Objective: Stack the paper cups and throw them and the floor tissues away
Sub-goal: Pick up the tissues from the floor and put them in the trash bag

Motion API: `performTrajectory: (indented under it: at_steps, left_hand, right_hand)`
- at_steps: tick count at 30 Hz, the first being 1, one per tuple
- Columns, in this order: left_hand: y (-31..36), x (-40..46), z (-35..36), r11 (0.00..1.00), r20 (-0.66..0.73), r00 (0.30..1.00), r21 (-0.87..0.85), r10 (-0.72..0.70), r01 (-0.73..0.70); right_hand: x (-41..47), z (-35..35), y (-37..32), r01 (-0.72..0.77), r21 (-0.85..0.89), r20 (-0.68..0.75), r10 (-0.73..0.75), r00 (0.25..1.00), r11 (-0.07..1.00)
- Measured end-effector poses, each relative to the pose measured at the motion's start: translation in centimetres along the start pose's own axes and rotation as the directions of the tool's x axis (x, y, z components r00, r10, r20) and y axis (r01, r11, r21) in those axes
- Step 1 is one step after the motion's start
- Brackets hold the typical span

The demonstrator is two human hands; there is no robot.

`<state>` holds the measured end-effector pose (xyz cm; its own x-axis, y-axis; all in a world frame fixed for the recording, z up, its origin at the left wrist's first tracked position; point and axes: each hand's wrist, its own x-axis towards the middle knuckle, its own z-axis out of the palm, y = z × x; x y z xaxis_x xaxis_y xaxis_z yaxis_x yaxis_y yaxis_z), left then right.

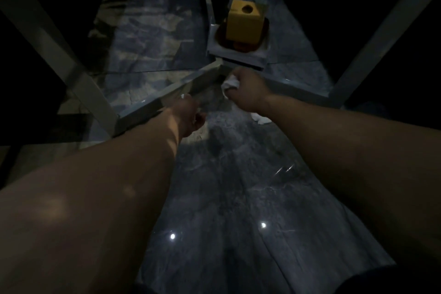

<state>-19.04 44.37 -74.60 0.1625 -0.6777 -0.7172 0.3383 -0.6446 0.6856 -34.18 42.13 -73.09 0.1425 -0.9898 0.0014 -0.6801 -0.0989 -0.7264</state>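
The scene is dim. My right hand (248, 93) is closed around a crumpled white tissue (230, 85), low over the dark marble floor beside a grey metal frame corner. A second white tissue (260, 119) lies on the floor just below my right wrist. My left hand (188, 114) reaches forward near the frame bar, fingers curled; a small white scrap (183, 96) shows at its fingertips, and whether the hand grips it is unclear. No paper cups are visible.
Grey metal frame bars (167, 93) cross the floor and rise at left and right. Beyond the corner stands a yellow box with a round hole (243, 21) on a white tray (238, 53). The glossy floor (226, 198) reflects two light spots.
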Motion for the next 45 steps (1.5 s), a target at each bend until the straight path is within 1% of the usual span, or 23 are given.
performTrajectory:
  at_steps: [2,4,5,6,7,8,10,11,13,16,20,23,24,25,26,28,29,30,31,33,36,40,45]
  left_hand:
    - [-0.1,0.0,0.3,0.999,0.043,0.999,-0.048,-0.020,0.022]
    - [0.1,-0.5,0.8,0.989,0.151,0.988,-0.137,-0.029,0.050]
    - [0.2,-0.8,1.1,0.978,0.223,0.974,-0.195,-0.032,0.077]
    - [0.3,-1.0,1.3,0.960,0.289,0.957,-0.260,-0.026,0.105]
    - [0.4,-1.0,1.5,0.939,0.327,0.945,-0.322,-0.009,0.121]
    - [0.4,-0.9,1.6,0.923,0.332,0.943,-0.365,0.005,0.124]
    - [0.3,-0.6,1.5,0.912,0.316,0.949,-0.390,0.002,0.128]
    - [0.2,-0.7,1.3,0.916,0.312,0.950,-0.381,-0.004,0.129]
    - [0.0,-0.7,1.1,0.929,0.311,0.950,-0.342,-0.027,0.139]
    - [-0.1,-0.9,1.1,0.962,0.278,0.959,-0.240,-0.059,0.129]
    - [0.1,-1.0,1.2,0.990,0.239,0.968,-0.089,-0.081,0.105]
    - [-0.1,-1.8,1.6,0.995,0.231,0.970,-0.045,-0.073,0.086]
    - [-0.2,-2.1,1.8,0.996,0.223,0.972,-0.044,-0.070,0.082]
    - [-0.1,-2.2,1.9,0.990,0.210,0.973,-0.086,-0.092,0.112]
    - [0.0,-2.1,1.9,0.966,0.203,0.967,-0.177,-0.153,0.190]
    - [0.4,-2.6,1.6,0.959,0.088,0.983,-0.219,-0.163,0.178]
    - [0.4,-2.8,1.6,0.972,0.086,0.985,-0.167,-0.150,0.163]
    - [0.2,-3.1,1.5,0.996,0.114,0.990,-0.020,-0.086,0.088]
    - [0.2,-3.3,1.3,0.997,0.137,0.990,0.070,-0.027,0.017]
    - [0.3,-2.8,1.1,0.997,0.114,0.992,-0.050,-0.046,0.052]
    - [0.2,-2.0,0.3,0.990,0.111,0.993,-0.128,-0.045,0.059]
    - [0.1,-1.1,-0.1,0.989,0.074,0.996,-0.134,-0.054,0.063]
    - [-0.3,-0.2,0.3,0.989,0.118,0.990,-0.115,-0.079,0.093]
  right_hand:
    - [0.4,0.3,-1.9,0.045,0.101,-0.064,-0.039,0.997,0.994]
    - [0.7,0.8,-3.6,0.096,0.157,-0.089,-0.083,0.993,0.983]
    - [0.7,1.0,-4.3,0.112,0.154,-0.068,-0.103,0.992,0.982]
    - [0.6,1.4,-4.7,0.117,0.135,-0.018,-0.116,0.993,0.984]
    - [0.4,1.7,-4.9,0.116,0.083,0.074,-0.123,0.990,0.990]
    - [0.0,2.0,-4.9,0.135,-0.018,0.195,-0.129,0.972,0.991]
    - [-0.7,2.4,-4.2,0.236,-0.227,0.420,-0.124,0.899,0.945]
    - [-1.0,2.4,-3.6,0.259,-0.298,0.492,-0.084,0.866,0.919]
    - [-1.2,2.1,-2.7,0.279,-0.404,0.568,0.000,0.823,0.871]
    - [-1.2,1.9,-2.2,0.344,-0.432,0.629,0.005,0.777,0.834]
    - [-1.1,1.7,-1.7,0.312,-0.402,0.634,0.016,0.773,0.861]
    - [-1.2,1.5,-0.8,0.303,-0.304,0.621,-0.053,0.782,0.903]
    - [-1.3,1.3,-0.5,0.275,-0.259,0.616,-0.061,0.785,0.926]
    - [-1.4,1.1,-0.1,0.234,-0.224,0.611,-0.051,0.790,0.946]
    - [-1.4,0.9,0.3,0.194,-0.210,0.603,-0.029,0.797,0.958]
    - [-1.5,0.6,1.2,0.164,-0.253,0.585,0.016,0.811,0.953]
    - [-1.5,0.5,1.7,0.168,-0.294,0.579,0.036,0.815,0.941]
    - [-1.4,0.4,2.2,0.174,-0.335,0.573,0.054,0.818,0.926]
    - [-1.3,0.3,2.8,0.177,-0.371,0.565,0.071,0.822,0.912]
    - [-1.1,-0.1,4.0,0.154,-0.421,0.551,0.117,0.826,0.894]
    - [-1.0,-0.7,5.8,0.097,-0.461,0.536,0.189,0.823,0.882]
    - [-0.9,-1.0,7.4,0.105,-0.545,0.506,0.226,0.832,0.832]
    - [-0.7,0.0,9.0,0.096,-0.589,0.465,0.240,0.852,0.803]
